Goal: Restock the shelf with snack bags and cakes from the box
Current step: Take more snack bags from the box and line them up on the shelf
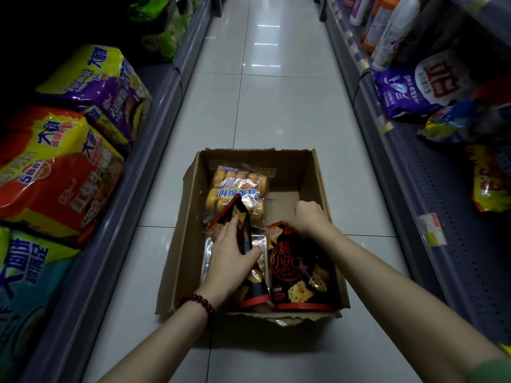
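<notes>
Left hand [231, 254] hides silver pack [208, 251] — label unreadable.

We see white tiled floor [265, 106] running toward 12 o'clock, glossy with light reflections. At 9 o'clock, red noodle pack [55, 175]; purple pack [102, 89] just beyond it at 10 o'clock, touching. Teal pack [27, 286] at 8 o'clock. Green bags [163, 23] at 11 o'clock, dim. At 1 o'clock we note bottles [392, 29], leaning. Purple-white bag [414, 87] at 2 o'clock, blue-yellow bag [456, 123] beside it. Yellow bag [489, 181] at 3 o'clock; price tag [432, 229] near it.
</notes>
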Motion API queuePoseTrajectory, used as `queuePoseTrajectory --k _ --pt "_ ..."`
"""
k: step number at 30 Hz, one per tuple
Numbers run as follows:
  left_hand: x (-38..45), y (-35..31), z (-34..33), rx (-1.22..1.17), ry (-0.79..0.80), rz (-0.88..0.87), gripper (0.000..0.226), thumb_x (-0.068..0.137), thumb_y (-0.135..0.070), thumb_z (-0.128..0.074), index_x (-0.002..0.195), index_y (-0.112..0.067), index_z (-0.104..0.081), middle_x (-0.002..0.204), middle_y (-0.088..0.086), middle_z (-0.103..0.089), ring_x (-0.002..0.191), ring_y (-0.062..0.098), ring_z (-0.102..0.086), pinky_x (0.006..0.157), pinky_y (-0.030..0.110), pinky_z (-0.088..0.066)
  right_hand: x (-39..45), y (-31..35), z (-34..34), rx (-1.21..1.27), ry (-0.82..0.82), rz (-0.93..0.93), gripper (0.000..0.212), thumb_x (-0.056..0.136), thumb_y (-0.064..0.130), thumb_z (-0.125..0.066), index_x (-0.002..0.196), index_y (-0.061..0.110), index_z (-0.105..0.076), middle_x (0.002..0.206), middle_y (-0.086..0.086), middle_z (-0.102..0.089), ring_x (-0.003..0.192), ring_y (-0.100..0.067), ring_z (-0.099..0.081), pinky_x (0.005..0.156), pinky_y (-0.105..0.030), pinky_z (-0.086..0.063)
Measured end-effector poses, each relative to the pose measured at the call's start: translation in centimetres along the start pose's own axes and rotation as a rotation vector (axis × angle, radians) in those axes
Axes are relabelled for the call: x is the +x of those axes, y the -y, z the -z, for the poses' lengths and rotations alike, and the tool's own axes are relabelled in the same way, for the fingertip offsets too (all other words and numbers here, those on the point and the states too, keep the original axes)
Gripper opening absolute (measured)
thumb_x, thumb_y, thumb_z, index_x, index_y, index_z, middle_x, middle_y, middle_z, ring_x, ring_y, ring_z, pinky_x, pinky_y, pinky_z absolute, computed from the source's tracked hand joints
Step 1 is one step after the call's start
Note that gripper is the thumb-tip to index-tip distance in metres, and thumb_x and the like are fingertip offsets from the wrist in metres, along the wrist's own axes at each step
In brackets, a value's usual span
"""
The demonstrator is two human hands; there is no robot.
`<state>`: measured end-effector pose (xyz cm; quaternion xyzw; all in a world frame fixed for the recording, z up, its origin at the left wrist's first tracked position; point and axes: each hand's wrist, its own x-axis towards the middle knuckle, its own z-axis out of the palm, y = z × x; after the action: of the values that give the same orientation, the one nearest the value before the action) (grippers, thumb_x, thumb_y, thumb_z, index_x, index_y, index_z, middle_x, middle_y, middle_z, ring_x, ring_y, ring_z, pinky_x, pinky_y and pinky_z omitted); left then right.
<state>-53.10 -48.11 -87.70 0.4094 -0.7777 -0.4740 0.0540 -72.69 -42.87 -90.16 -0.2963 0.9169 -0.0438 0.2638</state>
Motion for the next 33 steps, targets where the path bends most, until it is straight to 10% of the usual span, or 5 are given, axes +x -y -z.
queuePoseTrajectory --k 5,19,26,33 --pt "-0.1 0.2 0.5 -0.016 0.013 0.005 0.082 0.086 -0.032 -0.065 0.152 -0.020 -0.017 0.156 0.001 -0.025 0.142 0.019 -0.026 0.114 0.044 -0.031 -0.2 0.2 0.2 -0.201 -0.060 0.091 0.041 0.081 0.048 -0.066 0.101 0.013 -0.063 0.104 -0.008 -0.064 0.108 -0.028 -0.050 0.089 -0.037 -0.044" --pt "-0.5 0.2 -0.1 -0.102 0.047 0.039 0.079 0.090 -0.029 -0.060 0.152 -0.026 -0.011 0.153 0.000 -0.031 0.137 0.019 -0.035 0.108 0.038 -0.037 -3.9 -1.7 -1.5 0.876 -0.124 0.087 0.053 0.080 0.017 -0.074 0.125 0.024 -0.048 0.101 0.007 -0.057 0.088 -0.006 -0.057 0.059 -0.013 -0.049" --pt "-0.5 -1.2 -0.4 -0.239 -0.074 0.248 0.075 0.095 -0.006 -0.044 0.150 -0.036 -0.003 0.081 -0.008 -0.051 0.077 0.022 -0.063 0.065 0.036 -0.054 -5.9 -2.7 -4.0 0.955 0.152 -0.006 0.053 0.077 0.021 -0.076 0.124 0.026 -0.054 0.115 0.003 -0.067 0.108 -0.019 -0.062 0.098 -0.050 -0.048" --pt "-0.9 -1.1 0.1 -0.255 -0.063 0.331 0.101 0.084 -0.005 -0.068 0.149 -0.042 -0.001 0.149 0.010 -0.036 0.132 0.032 -0.043 0.098 0.051 -0.043 -7.4 -2.2 -5.1 0.675 0.010 -0.074 0.059 0.078 0.009 -0.074 0.129 0.021 -0.049 0.126 -0.003 -0.062 0.122 -0.024 -0.055 0.100 -0.041 -0.045"
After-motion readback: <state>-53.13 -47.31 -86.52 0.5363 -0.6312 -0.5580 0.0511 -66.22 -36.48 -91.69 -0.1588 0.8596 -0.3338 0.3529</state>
